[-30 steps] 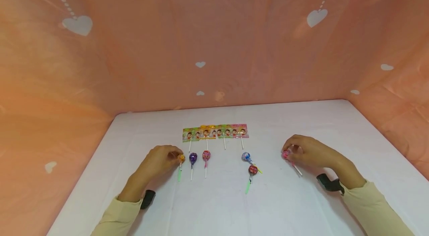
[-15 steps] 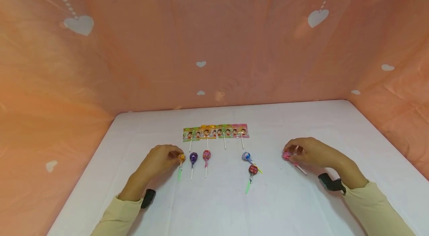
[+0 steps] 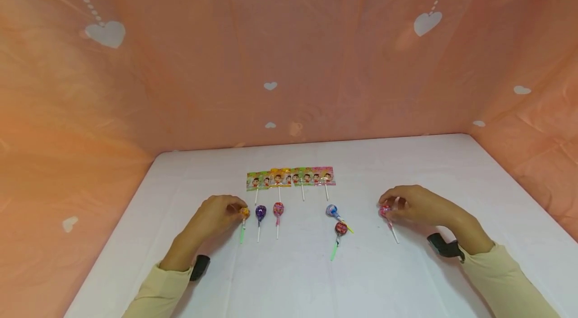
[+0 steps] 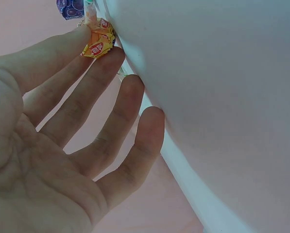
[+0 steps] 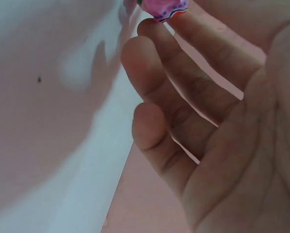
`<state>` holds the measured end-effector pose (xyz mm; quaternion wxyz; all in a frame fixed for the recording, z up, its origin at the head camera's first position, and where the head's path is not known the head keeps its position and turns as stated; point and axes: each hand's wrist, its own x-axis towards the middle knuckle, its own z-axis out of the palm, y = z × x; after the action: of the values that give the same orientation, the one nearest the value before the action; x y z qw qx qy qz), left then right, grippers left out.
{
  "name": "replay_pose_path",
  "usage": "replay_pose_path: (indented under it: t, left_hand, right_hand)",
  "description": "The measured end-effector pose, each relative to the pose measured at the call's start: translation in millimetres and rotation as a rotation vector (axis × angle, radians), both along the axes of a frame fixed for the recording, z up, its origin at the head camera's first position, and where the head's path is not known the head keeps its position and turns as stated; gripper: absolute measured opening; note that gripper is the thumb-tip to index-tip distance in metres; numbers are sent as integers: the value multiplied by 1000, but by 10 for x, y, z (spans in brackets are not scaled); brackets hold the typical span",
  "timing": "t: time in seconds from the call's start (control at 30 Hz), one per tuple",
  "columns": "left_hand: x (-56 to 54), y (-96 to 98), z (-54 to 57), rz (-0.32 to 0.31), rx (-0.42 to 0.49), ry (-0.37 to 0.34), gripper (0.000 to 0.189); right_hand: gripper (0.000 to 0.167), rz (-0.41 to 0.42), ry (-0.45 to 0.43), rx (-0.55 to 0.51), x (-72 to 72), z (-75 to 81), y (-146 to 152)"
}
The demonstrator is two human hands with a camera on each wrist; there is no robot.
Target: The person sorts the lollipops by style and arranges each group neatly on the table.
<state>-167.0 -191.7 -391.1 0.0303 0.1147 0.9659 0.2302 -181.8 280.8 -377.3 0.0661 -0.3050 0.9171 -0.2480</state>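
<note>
My left hand (image 3: 222, 211) pinches the head of a yellow-wrapped lollipop (image 4: 101, 39) between thumb and fingertips; its green stick points toward me. Just right of it lie a purple lollipop (image 3: 260, 212) and a pink-red lollipop (image 3: 278, 208), both with white sticks. On the right side, my right hand (image 3: 413, 205) pinches the head of a pink lollipop (image 3: 385, 210), whose white stick slants down and right. In the right wrist view its pink wrapper (image 5: 164, 7) shows at the fingertips. Between the hands lie a blue lollipop (image 3: 332, 210) and a red lollipop (image 3: 340, 229) with a green stick.
Behind these, a row of flat-packed lollipops (image 3: 302, 176) in green, orange and pink wrappers lies with sticks toward me. A white cloth (image 3: 289, 278) covers the table. Orange curtains (image 3: 289, 57) with white hearts stand at the back and sides.
The stick of the pink lollipop in my right hand has swung round to point more toward me. My left hand and the lollipops lying on the table stay where they were.
</note>
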Motion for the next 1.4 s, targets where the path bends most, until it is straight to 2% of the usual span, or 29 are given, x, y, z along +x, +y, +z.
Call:
replay_pose_path:
  t: [0.17, 0.57, 1.07, 1.4]
  left_hand:
    - [-13, 0, -12, -8, 6, 4, 19]
    - [8, 36, 6, 27, 17, -33, 19]
    - [24, 54, 38, 30, -2, -23, 21]
    - [36, 19, 26, 27, -1, 13, 21]
  right_hand:
    - [26, -6, -14, 11, 9, -2, 21]
    - [24, 18, -43, 34, 1, -2, 45]
    - [29, 7, -35, 8, 38, 87, 0]
    - [31, 9, -37, -3, 67, 124, -39]
